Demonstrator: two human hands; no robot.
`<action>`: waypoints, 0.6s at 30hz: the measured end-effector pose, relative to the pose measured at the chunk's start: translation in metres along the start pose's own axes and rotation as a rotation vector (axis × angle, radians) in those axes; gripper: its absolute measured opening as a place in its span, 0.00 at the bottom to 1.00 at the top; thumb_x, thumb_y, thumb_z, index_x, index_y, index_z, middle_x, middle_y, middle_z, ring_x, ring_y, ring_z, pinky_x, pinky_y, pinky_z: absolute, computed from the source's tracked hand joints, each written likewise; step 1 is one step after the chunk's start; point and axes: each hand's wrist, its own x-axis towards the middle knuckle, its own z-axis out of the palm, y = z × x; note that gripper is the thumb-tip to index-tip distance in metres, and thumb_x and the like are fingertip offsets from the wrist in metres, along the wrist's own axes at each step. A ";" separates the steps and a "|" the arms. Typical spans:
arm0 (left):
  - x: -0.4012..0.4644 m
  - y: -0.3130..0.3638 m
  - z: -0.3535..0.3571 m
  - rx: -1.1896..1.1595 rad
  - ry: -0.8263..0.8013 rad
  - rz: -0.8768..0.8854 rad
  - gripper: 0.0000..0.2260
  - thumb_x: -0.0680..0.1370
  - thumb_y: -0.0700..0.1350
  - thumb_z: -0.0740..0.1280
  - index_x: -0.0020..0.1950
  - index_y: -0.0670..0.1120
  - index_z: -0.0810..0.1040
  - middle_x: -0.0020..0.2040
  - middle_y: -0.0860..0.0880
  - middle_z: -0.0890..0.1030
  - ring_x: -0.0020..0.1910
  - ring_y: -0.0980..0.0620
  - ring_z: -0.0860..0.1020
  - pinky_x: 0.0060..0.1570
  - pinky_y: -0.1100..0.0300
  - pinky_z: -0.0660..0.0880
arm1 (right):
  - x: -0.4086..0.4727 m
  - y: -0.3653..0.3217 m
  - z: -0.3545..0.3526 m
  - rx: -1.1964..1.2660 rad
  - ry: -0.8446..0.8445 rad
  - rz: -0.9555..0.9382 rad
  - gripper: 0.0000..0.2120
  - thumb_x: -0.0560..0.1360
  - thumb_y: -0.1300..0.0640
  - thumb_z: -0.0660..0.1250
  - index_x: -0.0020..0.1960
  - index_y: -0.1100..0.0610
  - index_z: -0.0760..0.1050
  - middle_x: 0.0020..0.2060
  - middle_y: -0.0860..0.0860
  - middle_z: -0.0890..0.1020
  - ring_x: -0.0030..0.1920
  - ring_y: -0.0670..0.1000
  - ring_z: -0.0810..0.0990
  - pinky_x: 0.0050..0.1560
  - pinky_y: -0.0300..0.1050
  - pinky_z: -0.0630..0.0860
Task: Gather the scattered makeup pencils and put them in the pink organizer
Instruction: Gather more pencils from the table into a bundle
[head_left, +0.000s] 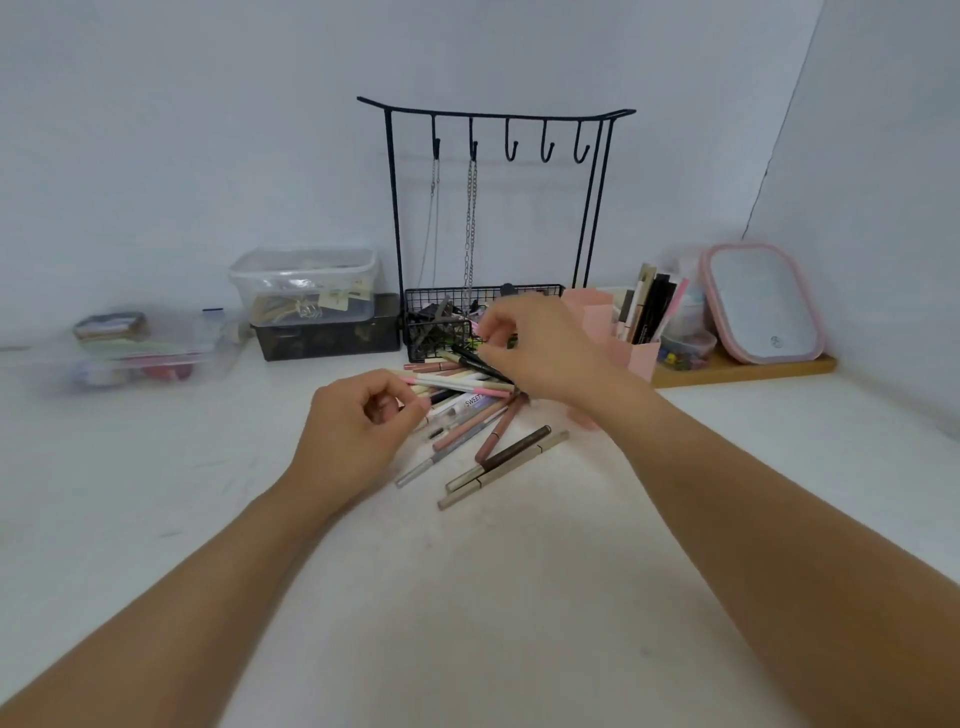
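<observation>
A heap of makeup pencils in pink, beige, brown and white lies on the white table, just in front of me. My left hand is at the heap's left side, thumb and forefinger pinched on the end of a pink-and-white pencil. My right hand hovers over the heap's far side, with its fingertips closed on a black pencil that slants across the top. The pink organizer stands just right of my right hand, partly hidden by it, and holds several upright pencils and tubes.
Behind the heap stands a black wire jewellery stand with hanging chains and a basket base. Clear plastic boxes and a dark tin sit at the back left. At the back right, a pink-framed mirror leans on a wooden tray.
</observation>
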 end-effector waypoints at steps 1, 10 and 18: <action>0.001 -0.001 -0.001 -0.002 0.023 -0.009 0.08 0.75 0.45 0.75 0.37 0.52 0.82 0.28 0.48 0.75 0.28 0.58 0.68 0.29 0.68 0.64 | 0.000 0.004 0.009 -0.121 -0.023 0.022 0.08 0.76 0.60 0.70 0.55 0.54 0.80 0.48 0.50 0.82 0.48 0.50 0.80 0.51 0.47 0.79; 0.002 -0.006 0.003 0.000 0.003 -0.067 0.09 0.75 0.45 0.75 0.36 0.52 0.81 0.28 0.52 0.75 0.28 0.58 0.68 0.30 0.67 0.66 | 0.000 0.021 0.028 -0.423 -0.158 0.170 0.05 0.78 0.65 0.67 0.53 0.60 0.79 0.43 0.54 0.79 0.40 0.52 0.76 0.38 0.43 0.72; 0.003 -0.005 0.001 0.004 0.044 -0.069 0.07 0.75 0.46 0.75 0.37 0.52 0.82 0.28 0.50 0.76 0.27 0.58 0.68 0.31 0.63 0.66 | -0.002 0.023 0.042 -0.351 -0.126 0.218 0.04 0.79 0.64 0.65 0.52 0.58 0.76 0.42 0.53 0.77 0.41 0.52 0.77 0.42 0.47 0.77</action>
